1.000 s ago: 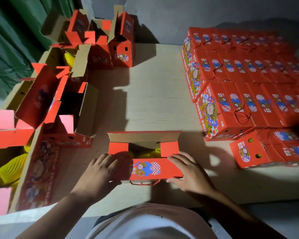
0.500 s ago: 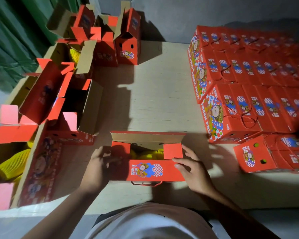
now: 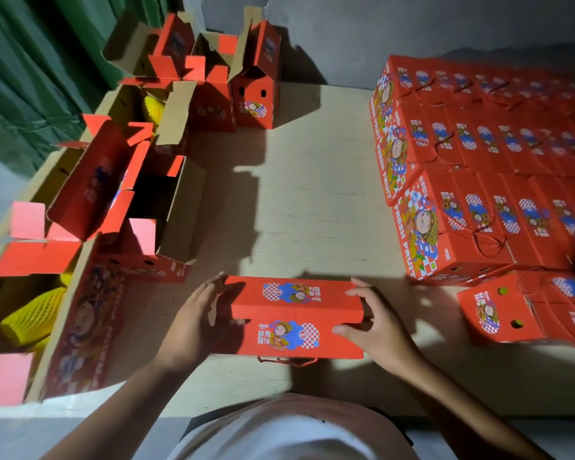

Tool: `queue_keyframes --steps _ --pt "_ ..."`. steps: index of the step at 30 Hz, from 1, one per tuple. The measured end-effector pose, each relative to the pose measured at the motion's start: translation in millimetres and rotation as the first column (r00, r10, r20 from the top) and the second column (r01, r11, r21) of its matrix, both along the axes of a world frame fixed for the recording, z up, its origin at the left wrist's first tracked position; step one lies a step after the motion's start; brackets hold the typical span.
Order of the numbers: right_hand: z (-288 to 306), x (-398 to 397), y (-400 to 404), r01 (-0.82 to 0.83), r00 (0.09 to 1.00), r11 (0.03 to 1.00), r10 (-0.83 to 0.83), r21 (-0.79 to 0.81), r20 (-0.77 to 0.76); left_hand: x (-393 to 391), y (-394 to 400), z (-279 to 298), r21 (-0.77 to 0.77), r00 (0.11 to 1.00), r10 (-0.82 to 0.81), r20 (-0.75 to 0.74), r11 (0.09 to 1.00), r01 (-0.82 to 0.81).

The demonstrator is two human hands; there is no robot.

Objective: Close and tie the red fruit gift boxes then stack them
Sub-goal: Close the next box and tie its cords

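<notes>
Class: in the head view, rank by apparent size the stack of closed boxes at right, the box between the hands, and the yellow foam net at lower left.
1. Stack of closed boxes, by far the largest.
2. Box between the hands.
3. Yellow foam net, though the carton partly hides it, so its full size is unsure.

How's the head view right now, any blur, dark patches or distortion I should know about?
Head view: hard light from the upper left, long shadows across the table; the stack of closed boxes fades into dark at far right; left open boxes slightly smeared; wide-angle bending at the edges; the box in hand is sharp.
</notes>
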State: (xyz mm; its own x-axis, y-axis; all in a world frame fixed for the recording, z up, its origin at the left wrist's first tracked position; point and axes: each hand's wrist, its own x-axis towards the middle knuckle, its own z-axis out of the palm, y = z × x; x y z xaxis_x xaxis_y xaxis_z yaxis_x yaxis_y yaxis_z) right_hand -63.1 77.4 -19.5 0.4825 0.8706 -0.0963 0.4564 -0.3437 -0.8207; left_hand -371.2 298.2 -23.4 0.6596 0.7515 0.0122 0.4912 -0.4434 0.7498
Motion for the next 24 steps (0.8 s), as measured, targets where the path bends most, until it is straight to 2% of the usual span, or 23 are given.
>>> queue_keyframes --steps 3,8,14,19,24 --pt "1.7 1.0 -2.8 -0.088 0.989 0.994 0.095 -0.067 0.109 -3.9 -4.1 -4.5 -0.015 0.988 -0.121 -0.101 0.993 0.12" --pt "7.5 4.1 12.9 -0.125 0.954 0.984 0.154 -0.127 0.258 17.4 3.2 9.3 0.047 0.96 -0.179 -0.217 0.98 0.193" --pt "10.0 4.5 29.9 -0.208 0.901 0.945 0.286 -0.252 0.326 48.4 8.0 15.6 0.191 0.794 -0.276 -0.541 0.879 0.436" --pt "6.4 -3.4 31.6 -0.246 0.839 0.88 0.403 -0.406 0.366 48.2 2.3 6.2 0.231 0.783 -0.253 -0.569 0.864 0.448" --pt "3.4 -11.1 26.8 -0.254 0.806 0.865 0.437 -0.433 0.4 49.8 -3.4 -0.3 0.16 0.793 -0.251 -0.555 0.903 0.398"
